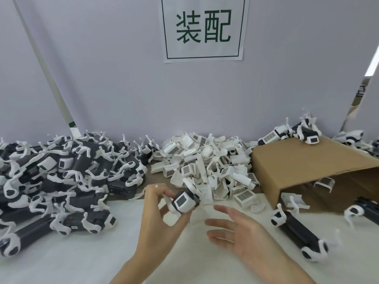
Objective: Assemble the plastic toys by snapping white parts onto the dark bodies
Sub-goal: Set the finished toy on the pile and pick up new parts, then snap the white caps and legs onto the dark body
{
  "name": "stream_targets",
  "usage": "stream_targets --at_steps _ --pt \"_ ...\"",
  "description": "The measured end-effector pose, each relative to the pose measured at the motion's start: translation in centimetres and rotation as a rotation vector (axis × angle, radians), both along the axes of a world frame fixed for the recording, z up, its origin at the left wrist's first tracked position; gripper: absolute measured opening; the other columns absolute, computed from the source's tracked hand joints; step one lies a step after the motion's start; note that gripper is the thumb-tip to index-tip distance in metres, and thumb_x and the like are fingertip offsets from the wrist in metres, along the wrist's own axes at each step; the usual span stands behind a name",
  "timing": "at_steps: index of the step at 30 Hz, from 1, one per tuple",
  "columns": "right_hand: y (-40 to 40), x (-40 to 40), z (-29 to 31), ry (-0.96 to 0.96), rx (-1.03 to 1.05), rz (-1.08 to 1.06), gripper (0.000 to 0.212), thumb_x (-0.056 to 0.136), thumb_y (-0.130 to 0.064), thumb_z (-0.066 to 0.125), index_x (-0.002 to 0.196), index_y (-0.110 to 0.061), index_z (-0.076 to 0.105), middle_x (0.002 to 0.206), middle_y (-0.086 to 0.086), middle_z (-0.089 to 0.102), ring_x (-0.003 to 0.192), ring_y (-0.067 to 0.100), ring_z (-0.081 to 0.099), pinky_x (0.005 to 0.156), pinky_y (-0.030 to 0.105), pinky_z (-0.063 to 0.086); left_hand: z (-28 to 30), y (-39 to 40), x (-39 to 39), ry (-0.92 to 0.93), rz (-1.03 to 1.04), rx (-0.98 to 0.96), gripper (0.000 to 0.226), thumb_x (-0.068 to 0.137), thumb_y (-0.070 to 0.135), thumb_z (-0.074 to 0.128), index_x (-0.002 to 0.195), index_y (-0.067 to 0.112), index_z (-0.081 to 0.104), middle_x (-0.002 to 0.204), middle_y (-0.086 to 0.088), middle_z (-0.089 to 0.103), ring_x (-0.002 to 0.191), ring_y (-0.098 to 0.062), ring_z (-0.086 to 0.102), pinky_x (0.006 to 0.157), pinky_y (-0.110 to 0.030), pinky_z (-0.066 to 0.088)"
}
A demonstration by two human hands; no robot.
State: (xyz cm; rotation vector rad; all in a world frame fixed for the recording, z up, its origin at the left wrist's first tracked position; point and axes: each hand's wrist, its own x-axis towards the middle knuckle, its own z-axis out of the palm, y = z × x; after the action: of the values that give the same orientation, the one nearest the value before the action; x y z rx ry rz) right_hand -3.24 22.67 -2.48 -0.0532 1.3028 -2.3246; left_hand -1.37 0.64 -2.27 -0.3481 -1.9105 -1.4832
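Note:
My left hand (158, 218) grips a dark toy body with white parts (183, 202), held above the white table surface just in front of the heap of loose white parts (207, 160). My right hand (240, 232) hovers to the right of the toy, fingers spread and holding nothing. A big pile of dark bodies with white legs (61, 173) lies at the left. Another dark toy (299, 232) lies on the table to the right of my right hand.
A tipped cardboard box (303, 160) lies at the right with toys on top (293, 134) and white parts inside its opening. A further toy (363, 210) lies at the far right. A grey wall with a paper sign (204, 27) backs the table.

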Motion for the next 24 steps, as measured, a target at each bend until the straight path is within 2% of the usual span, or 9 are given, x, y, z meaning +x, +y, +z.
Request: stream_targets --at_steps 2,5,9,11,13,15,18,21,24 --pt "-0.8 0.3 0.0 -0.066 -0.015 0.047 0.052 0.100 -0.040 0.057 0.138 -0.006 0.056 0.124 0.037 0.066 0.100 0.052 0.071 0.081 0.052 0.062 -0.7 1.0 1.0 -0.005 -0.038 0.028 0.047 0.079 0.016 0.084 0.110 0.032 0.053 0.115 -0.001 0.052 0.105 -0.026 0.060 0.085 -0.023 0.056" --pt "-1.7 0.6 -0.1 -0.187 -0.056 0.081 0.070 0.094 -0.059 0.057 0.133 -0.001 0.064 0.121 0.038 0.067 0.102 0.055 0.070 0.081 0.054 0.061 -1.1 1.9 2.3 -0.060 -0.176 0.105 0.046 0.081 0.015 0.083 0.111 0.034 0.054 0.114 -0.011 0.052 0.099 -0.028 0.061 0.081 -0.022 0.053" --pt "-1.8 0.4 -0.3 -0.189 -0.130 -0.024 0.079 0.077 -0.057 0.075 0.122 0.007 0.072 0.106 0.031 0.070 0.082 0.046 0.072 0.066 0.046 0.062 -1.4 2.2 2.6 -0.179 -0.347 0.167 0.051 0.080 0.016 0.082 0.121 0.013 0.052 0.121 -0.004 0.056 0.103 -0.030 0.062 0.086 -0.026 0.054" --pt "-1.6 0.2 -0.7 -0.127 -0.098 -0.077 0.072 0.078 -0.056 0.075 0.117 0.004 0.075 0.109 0.030 0.072 0.089 0.046 0.074 0.067 0.043 0.063 -1.4 2.1 2.5 -0.266 -0.385 0.168 0.050 0.085 0.007 0.080 0.124 0.004 0.049 0.131 0.002 0.059 0.106 -0.026 0.067 0.088 -0.025 0.054" --pt "-1.2 0.0 -1.1 -0.053 -0.044 -0.160 0.066 0.078 -0.055 0.074 0.113 0.001 0.078 0.111 0.028 0.074 0.095 0.041 0.076 0.072 0.039 0.064 -1.3 1.7 2.4 -0.353 -0.386 0.145 0.050 0.086 0.006 0.079 0.127 0.008 0.050 0.127 0.001 0.066 0.100 -0.018 0.070 0.085 -0.022 0.053" --pt "-1.3 0.1 -1.1 0.045 0.039 -0.208 0.059 0.080 -0.057 0.069 0.106 -0.006 0.081 0.113 0.024 0.075 0.099 0.035 0.076 0.078 0.037 0.063 -1.2 1.5 2.3 -0.431 -0.383 0.107 0.055 0.082 0.020 0.086 0.126 0.015 0.053 0.113 0.003 0.072 0.090 -0.014 0.071 0.077 -0.021 0.054" --pt "-1.9 0.6 -1.0 0.176 0.162 -0.225 0.062 0.091 -0.057 0.058 0.112 -0.002 0.077 0.118 0.024 0.074 0.111 0.035 0.073 0.094 0.045 0.059 -1.0 1.7 2.6 -0.543 -0.357 0.126 0.052 0.076 0.052 0.081 0.115 0.025 0.060 0.115 0.002 0.074 0.102 -0.017 0.075 0.084 -0.025 0.056" --pt "-2.5 1.0 -1.1 0.271 0.241 -0.219 0.064 0.092 -0.052 0.059 0.123 0.003 0.067 0.118 0.022 0.074 0.114 0.036 0.071 0.097 0.048 0.057 -0.9 1.9 2.7 -0.533 -0.338 0.209 0.030 0.092 0.050 0.064 0.108 0.025 0.061 0.102 -0.008 0.076 0.090 -0.023 0.074 0.078 -0.022 0.055" --pt "-2.4 1.1 -1.4 0.342 0.322 -0.206 0.053 0.090 -0.045 0.075 0.123 -0.005 0.070 0.117 0.017 0.075 0.113 0.030 0.072 0.094 0.042 0.058 -0.6 1.6 2.5 -0.451 -0.298 0.169 0.034 0.095 0.042 0.062 0.113 0.014 0.055 0.097 -0.012 0.075 0.084 -0.023 0.070 0.073 -0.017 0.051"
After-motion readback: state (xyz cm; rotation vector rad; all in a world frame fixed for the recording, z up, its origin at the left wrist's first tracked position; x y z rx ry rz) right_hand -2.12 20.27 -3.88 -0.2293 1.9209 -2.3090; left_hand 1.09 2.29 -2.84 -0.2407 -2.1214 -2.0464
